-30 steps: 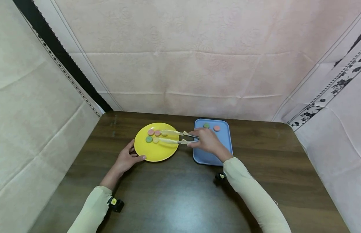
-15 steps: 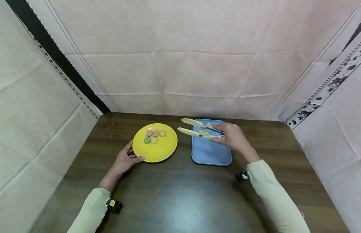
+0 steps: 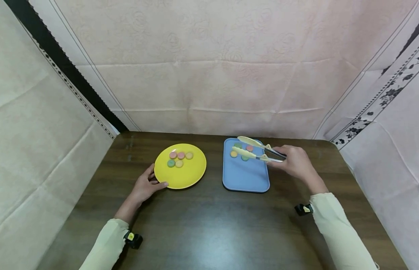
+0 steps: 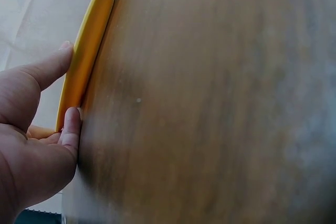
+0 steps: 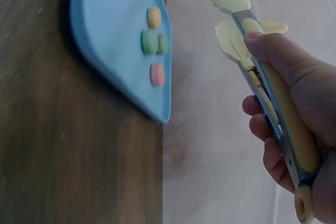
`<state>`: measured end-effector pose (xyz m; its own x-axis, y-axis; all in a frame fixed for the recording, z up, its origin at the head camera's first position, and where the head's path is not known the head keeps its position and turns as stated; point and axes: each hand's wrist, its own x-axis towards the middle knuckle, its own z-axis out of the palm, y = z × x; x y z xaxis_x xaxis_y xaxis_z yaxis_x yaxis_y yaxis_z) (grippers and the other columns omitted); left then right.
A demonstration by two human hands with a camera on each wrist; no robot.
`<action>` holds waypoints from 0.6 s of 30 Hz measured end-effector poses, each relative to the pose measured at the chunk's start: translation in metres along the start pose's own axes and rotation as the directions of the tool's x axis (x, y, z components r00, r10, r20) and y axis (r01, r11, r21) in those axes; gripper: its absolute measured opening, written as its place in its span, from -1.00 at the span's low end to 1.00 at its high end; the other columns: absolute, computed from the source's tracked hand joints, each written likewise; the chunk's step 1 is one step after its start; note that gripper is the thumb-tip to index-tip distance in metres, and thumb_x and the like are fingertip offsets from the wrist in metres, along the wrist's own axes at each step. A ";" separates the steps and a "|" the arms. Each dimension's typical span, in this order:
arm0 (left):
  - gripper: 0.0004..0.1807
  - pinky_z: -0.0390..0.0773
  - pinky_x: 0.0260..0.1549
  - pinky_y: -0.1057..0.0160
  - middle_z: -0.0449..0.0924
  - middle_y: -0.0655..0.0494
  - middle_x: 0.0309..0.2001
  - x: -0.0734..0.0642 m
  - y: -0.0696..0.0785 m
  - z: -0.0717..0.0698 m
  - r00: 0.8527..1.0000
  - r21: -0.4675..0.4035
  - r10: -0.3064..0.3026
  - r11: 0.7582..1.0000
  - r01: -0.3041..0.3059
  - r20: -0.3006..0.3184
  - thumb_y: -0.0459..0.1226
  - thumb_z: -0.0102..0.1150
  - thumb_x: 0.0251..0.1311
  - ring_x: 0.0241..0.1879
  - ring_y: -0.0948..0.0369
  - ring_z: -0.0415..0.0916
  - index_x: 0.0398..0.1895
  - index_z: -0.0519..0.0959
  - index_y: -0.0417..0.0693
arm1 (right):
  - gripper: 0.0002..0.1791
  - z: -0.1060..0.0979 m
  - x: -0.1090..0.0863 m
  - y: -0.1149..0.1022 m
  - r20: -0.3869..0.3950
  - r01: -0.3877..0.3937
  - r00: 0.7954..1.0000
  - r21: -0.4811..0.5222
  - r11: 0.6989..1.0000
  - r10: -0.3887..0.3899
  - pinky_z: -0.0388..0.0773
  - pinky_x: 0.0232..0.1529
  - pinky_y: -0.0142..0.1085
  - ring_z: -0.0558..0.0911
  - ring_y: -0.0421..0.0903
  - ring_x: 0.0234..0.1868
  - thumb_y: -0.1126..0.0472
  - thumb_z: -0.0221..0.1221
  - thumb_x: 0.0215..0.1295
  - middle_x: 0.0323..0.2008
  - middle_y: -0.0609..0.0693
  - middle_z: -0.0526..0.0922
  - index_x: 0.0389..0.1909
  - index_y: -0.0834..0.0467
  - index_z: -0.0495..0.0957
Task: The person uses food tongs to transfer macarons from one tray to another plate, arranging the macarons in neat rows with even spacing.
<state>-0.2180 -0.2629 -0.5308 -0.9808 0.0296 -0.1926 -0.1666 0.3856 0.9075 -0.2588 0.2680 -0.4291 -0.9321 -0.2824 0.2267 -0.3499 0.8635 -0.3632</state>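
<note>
Tongs (image 5: 281, 95) sit firmly in my right hand (image 3: 295, 161), thumb along one arm and fingers curled round the other. Their tips are spread, and I see nothing between them. In the head view they hang over the far half of the blue tray (image 3: 246, 178), where four small discs lie: a yellow one (image 3: 233, 154), a pink one (image 3: 250, 148) and two green ones (image 3: 245, 158).

With my left hand (image 3: 144, 187) I pinch the rim of the yellow plate (image 3: 182, 178), thumb above and fingers beneath, so it stays put on the table (image 3: 209, 225). Five discs rest on it: two pink (image 3: 180, 155), two yellow (image 3: 179, 164), one green (image 3: 171, 163).

I judge this to be the lining-up step, between one grip and another. The next move calls for lowering the tips astride a single disc, clear of its close neighbours, then squeezing gently and evenly so it doesn't skid.
</note>
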 end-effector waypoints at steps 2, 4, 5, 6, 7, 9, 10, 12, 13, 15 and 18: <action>0.22 0.63 0.12 0.11 0.21 -0.33 0.49 -0.001 0.000 0.000 1.000 0.000 0.001 1.000 -0.001 -0.001 -0.17 0.51 0.17 0.26 -0.16 0.51 0.67 -0.19 -0.12 | -0.32 0.001 -0.004 0.005 0.004 -0.009 1.000 0.002 1.000 0.009 0.57 -0.04 0.16 0.67 0.24 -0.05 -0.05 0.51 0.13 -0.01 0.33 0.71 0.16 0.32 0.65; 0.21 0.62 0.13 0.10 0.21 -0.34 0.49 -0.001 0.001 0.001 1.000 0.001 0.004 1.000 -0.004 0.000 -0.17 0.50 0.18 0.26 -0.16 0.51 0.67 -0.19 -0.13 | -0.32 0.003 -0.007 0.010 0.008 -0.015 1.000 -0.004 1.000 0.015 0.58 -0.04 0.17 0.67 0.25 -0.05 -0.04 0.51 0.12 -0.02 0.33 0.71 0.15 0.33 0.65; 0.21 0.62 0.13 0.09 0.21 -0.35 0.49 -0.001 0.001 0.001 1.000 0.003 0.005 1.000 -0.005 0.002 -0.17 0.50 0.19 0.26 -0.16 0.51 0.67 -0.20 -0.13 | -0.32 0.004 -0.009 0.013 0.011 -0.017 1.000 -0.006 1.000 0.017 0.58 -0.06 0.16 0.68 0.24 -0.07 -0.04 0.51 0.12 -0.03 0.32 0.72 0.14 0.33 0.66; 0.21 0.62 0.14 0.09 0.22 -0.34 0.49 -0.001 0.001 0.001 1.000 0.004 0.003 1.000 -0.003 0.000 -0.18 0.50 0.19 0.26 -0.16 0.51 0.67 -0.20 -0.13 | -0.32 0.006 -0.011 0.015 0.016 -0.020 1.000 -0.007 1.000 0.020 0.58 -0.07 0.16 0.68 0.23 -0.08 -0.04 0.51 0.12 -0.04 0.33 0.72 0.14 0.33 0.66; 0.21 0.61 0.14 0.09 0.22 -0.34 0.48 -0.001 0.001 0.001 1.000 0.006 0.002 1.000 -0.002 0.000 -0.18 0.50 0.19 0.26 -0.16 0.51 0.67 -0.20 -0.13 | -0.33 0.007 -0.012 0.017 0.020 -0.025 0.999 -0.011 1.000 0.025 0.59 -0.10 0.15 0.68 0.21 -0.11 -0.05 0.51 0.13 -0.05 0.32 0.72 0.14 0.33 0.66; 0.21 0.61 0.14 0.08 0.22 -0.35 0.48 -0.001 0.001 0.001 1.000 0.013 0.001 1.000 -0.001 -0.001 -0.17 0.50 0.19 0.26 -0.16 0.51 0.67 -0.20 -0.14 | -0.32 0.011 -0.015 0.021 0.030 -0.036 0.999 -0.017 0.999 0.037 0.60 -0.14 0.11 0.66 0.16 -0.17 -0.06 0.50 0.13 -0.06 0.29 0.73 0.14 0.32 0.66; 0.21 0.61 0.15 0.09 0.23 -0.34 0.48 0.000 0.001 0.002 1.000 0.015 -0.003 1.000 0.003 -0.003 -0.17 0.50 0.18 0.26 -0.15 0.52 0.67 -0.19 -0.13 | -0.33 0.012 -0.016 0.023 0.034 -0.040 0.999 -0.017 0.999 0.041 0.59 -0.17 0.09 0.65 0.13 -0.20 -0.06 0.50 0.13 -0.07 0.29 0.73 0.14 0.32 0.66; 0.21 0.60 0.15 0.10 0.22 -0.32 0.49 0.000 0.000 0.002 1.000 0.017 -0.007 1.000 0.007 -0.006 -0.17 0.51 0.17 0.26 -0.14 0.52 0.67 -0.18 -0.11 | -0.34 0.015 -0.018 0.027 0.042 -0.048 0.998 -0.014 0.999 0.048 0.59 -0.20 0.05 0.62 0.08 -0.24 -0.06 0.50 0.13 -0.08 0.27 0.73 0.13 0.31 0.67; 0.21 0.60 0.15 0.10 0.22 -0.31 0.49 0.000 0.000 0.002 1.000 0.016 -0.007 1.000 0.007 -0.006 -0.17 0.51 0.17 0.26 -0.14 0.52 0.67 -0.18 -0.11 | -0.34 0.017 -0.019 0.028 0.046 -0.049 0.998 -0.015 0.999 0.049 0.58 -0.22 0.04 0.61 0.07 -0.26 -0.05 0.50 0.13 -0.08 0.26 0.73 0.13 0.31 0.67; 0.22 0.61 0.14 0.10 0.20 -0.32 0.50 0.000 0.000 0.001 1.000 0.016 0.002 1.000 -0.002 0.001 -0.17 0.51 0.18 0.27 -0.14 0.50 0.67 -0.19 -0.12 | -0.36 0.018 -0.021 0.031 0.046 -0.045 0.998 -0.011 0.999 0.045 0.59 -0.21 0.05 0.62 0.07 -0.25 -0.04 0.50 0.13 -0.08 0.27 0.74 0.12 0.31 0.68; 0.21 0.62 0.13 0.11 0.19 -0.31 0.51 -0.001 0.002 0.000 1.000 0.004 0.011 1.000 -0.011 0.007 -0.19 0.50 0.19 0.28 -0.15 0.49 0.67 -0.20 -0.11 | -0.38 0.021 -0.024 0.034 0.043 -0.036 0.998 -0.010 0.999 0.036 0.59 -0.20 0.08 0.64 0.08 -0.23 -0.02 0.50 0.13 -0.08 0.29 0.74 0.10 0.32 0.68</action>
<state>-0.2173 -0.2621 -0.5292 -0.9818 0.0405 -0.1857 -0.1558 0.3889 0.9080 -0.2502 0.2953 -0.4655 -0.9474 -0.2686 0.1740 -0.3152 0.8774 -0.3616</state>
